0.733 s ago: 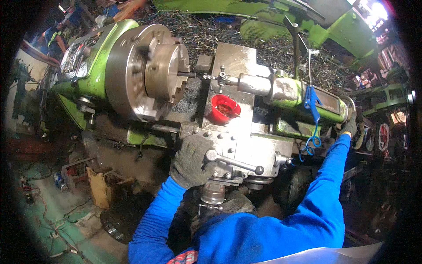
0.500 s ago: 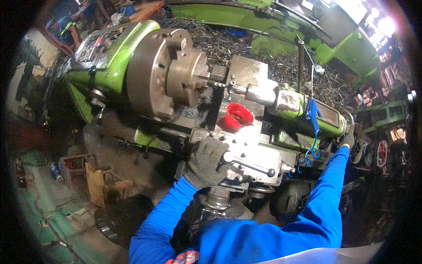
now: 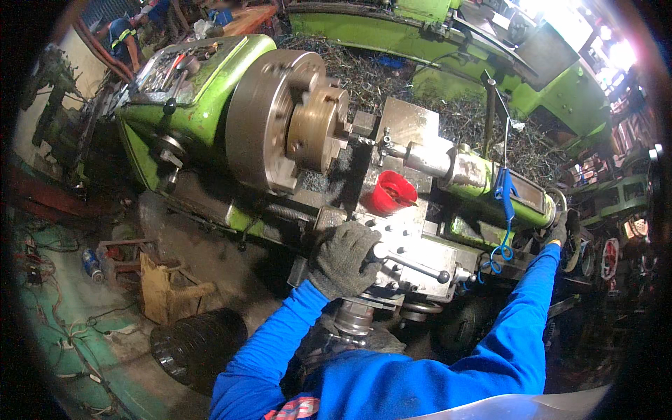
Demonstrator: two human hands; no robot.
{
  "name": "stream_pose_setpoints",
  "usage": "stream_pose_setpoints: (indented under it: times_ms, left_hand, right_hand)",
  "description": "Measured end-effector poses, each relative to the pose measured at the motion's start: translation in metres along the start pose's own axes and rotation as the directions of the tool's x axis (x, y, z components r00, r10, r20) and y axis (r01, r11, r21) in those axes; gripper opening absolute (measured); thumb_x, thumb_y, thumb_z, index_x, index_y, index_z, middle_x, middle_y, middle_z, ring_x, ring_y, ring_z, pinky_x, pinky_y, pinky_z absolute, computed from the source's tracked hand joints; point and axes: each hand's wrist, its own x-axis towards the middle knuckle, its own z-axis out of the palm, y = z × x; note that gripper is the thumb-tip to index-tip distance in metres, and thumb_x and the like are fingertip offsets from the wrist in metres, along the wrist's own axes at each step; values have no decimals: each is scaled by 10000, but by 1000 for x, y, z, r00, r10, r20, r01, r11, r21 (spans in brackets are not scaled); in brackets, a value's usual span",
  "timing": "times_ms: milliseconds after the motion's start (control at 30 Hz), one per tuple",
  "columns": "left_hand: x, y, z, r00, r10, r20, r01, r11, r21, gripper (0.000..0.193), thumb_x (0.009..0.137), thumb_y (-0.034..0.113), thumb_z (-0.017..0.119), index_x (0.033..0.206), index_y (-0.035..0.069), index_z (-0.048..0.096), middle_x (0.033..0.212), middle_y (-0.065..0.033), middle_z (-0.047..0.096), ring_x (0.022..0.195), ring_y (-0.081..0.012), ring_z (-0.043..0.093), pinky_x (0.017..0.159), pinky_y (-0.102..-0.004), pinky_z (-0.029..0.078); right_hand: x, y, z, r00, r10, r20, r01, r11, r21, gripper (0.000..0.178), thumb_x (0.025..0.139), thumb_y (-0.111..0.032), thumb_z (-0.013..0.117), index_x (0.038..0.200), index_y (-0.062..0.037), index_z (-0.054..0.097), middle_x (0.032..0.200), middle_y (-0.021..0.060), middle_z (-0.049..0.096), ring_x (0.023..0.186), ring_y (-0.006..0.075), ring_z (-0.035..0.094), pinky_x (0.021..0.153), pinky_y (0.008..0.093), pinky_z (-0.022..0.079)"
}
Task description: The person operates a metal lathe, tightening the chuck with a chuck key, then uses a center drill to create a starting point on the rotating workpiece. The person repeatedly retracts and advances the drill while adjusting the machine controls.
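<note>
My left hand (image 3: 343, 260), in a dark grey glove, is closed over the near-left corner of the lathe's tool post (image 3: 406, 269). Its fingers bend beside the round hub of the clamping lever (image 3: 416, 266). Far to the right, my gloved right hand (image 3: 558, 229) is closed at the rim of the tailstock handwheel (image 3: 559, 203); its fingertips are partly hidden. The tailstock quill (image 3: 428, 159) carries a small drill chuck (image 3: 386, 145) with a thin bit pointing left. Opposite it stands the large lathe chuck (image 3: 318, 133), its edges blurred.
A red bowl (image 3: 392, 192) sits on the carriage behind the tool post. A blue air gun (image 3: 505, 187) hangs by the tailstock on a coiled hose. Metal swarf (image 3: 364, 77) heaps behind the bed. Tools lie on the green headstock (image 3: 203, 84). Another person (image 3: 122, 38) bends far left.
The whole view has shifted, so the lathe appears a little farther right and lower. Both hands stay at the same places on the machine.
</note>
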Motion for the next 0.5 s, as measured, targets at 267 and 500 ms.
stream_pose_setpoints:
  times_ms: [267,500]
  left_hand:
    - [6,7,2,1000,5,16,-4,999,-47,575,740,205,748,1268,37,596,1190,-222,604,1167,-438,560,1069,-554,437]
    - [-5,5,-1,998,57,-11,-57,997,50,592,742,194,737,1290,32,581,1233,-239,608,1187,-461,560,1084,-574,422]
  right_hand:
    - [-2,-1,-25,984,-68,163,43,987,153,626,1015,-671,494,1370,-178,645,1250,72,715,1083,304,673,787,509,590]
    - [-66,41,11,665,-746,37,516,422,-745,451,1031,-303,557,1434,-105,593,1345,111,681,1013,288,712,845,401,583]
